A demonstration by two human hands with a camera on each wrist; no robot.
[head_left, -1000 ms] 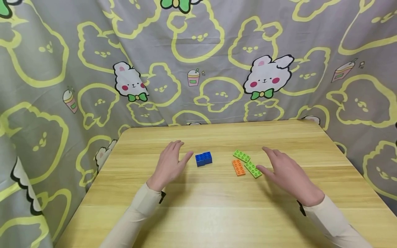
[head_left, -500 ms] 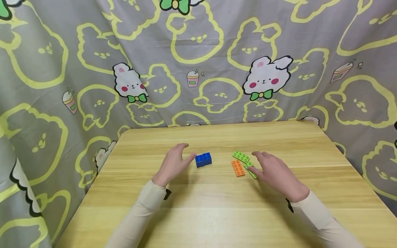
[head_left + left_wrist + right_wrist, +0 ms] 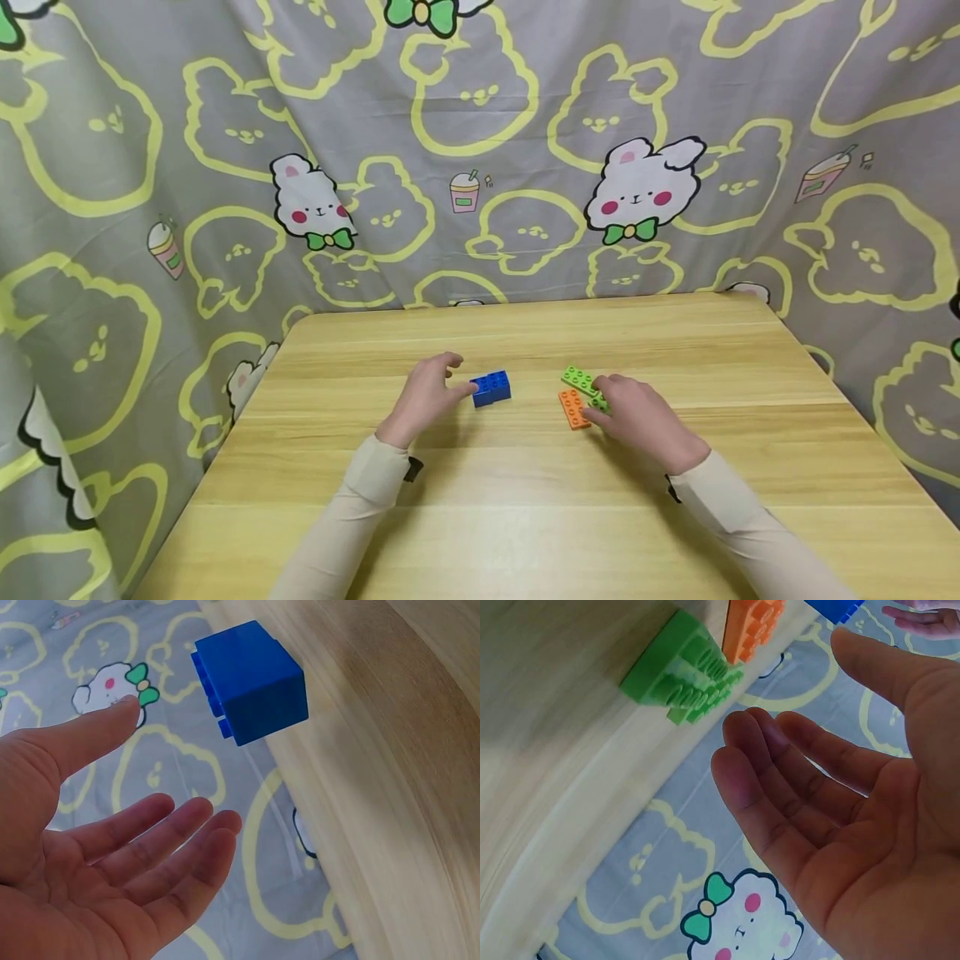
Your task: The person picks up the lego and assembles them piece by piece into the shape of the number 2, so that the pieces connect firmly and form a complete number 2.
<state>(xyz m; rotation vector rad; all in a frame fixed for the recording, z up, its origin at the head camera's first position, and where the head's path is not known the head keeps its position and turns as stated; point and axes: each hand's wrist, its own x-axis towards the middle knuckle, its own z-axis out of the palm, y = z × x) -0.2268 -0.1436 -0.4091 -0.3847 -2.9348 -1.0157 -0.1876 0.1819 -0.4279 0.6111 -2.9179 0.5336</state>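
The left hand (image 3: 422,400) lies just left of the blue block (image 3: 491,388) on the wooden table (image 3: 495,517), its thumb spread from loosely bent fingers—nothing between them. The right hand (image 3: 643,417) is over the nearer green brick (image 3: 600,404), partly hiding it, fingers gently curved and close together, thumb wide apart, likewise holding nothing. Beside that brick lie the orange brick (image 3: 573,408) and, farther back, another green brick (image 3: 577,380)—both studs up.

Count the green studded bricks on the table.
2. The far green brick lies just beyond the orange brick; the near green brick is right of the orange one, partly hidden by the right hand. No third shows.
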